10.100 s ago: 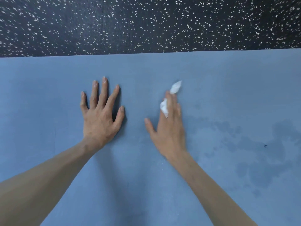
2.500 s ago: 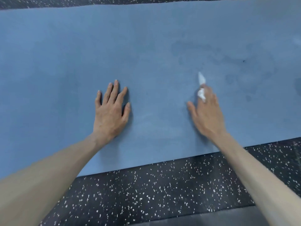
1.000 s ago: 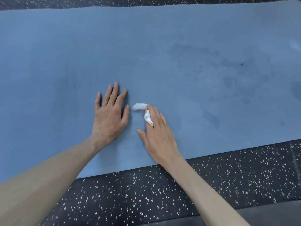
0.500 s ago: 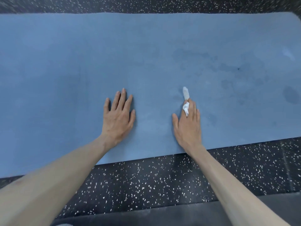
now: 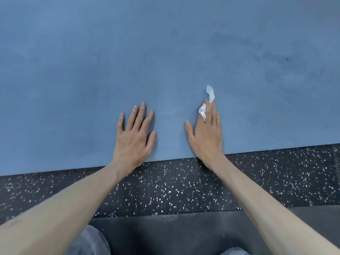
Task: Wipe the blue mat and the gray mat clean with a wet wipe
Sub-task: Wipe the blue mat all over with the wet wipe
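From the head camera we see the blue mat (image 5: 165, 52) filling the upper part of the picture, its near edge lying on the speckled floor (image 5: 184, 188). Our left hand (image 5: 133, 137) rests flat on the mat near that edge, fingers spread and straight. Our right hand (image 5: 207, 133) lies just beside it, fingers straight, pressing the wipe (image 5: 209, 98) onto the mat; white bits stick out past the fingertips. Darker damp patches (image 5: 272, 57) show far right. A gray mat (image 5: 184, 234) lies nearest us.
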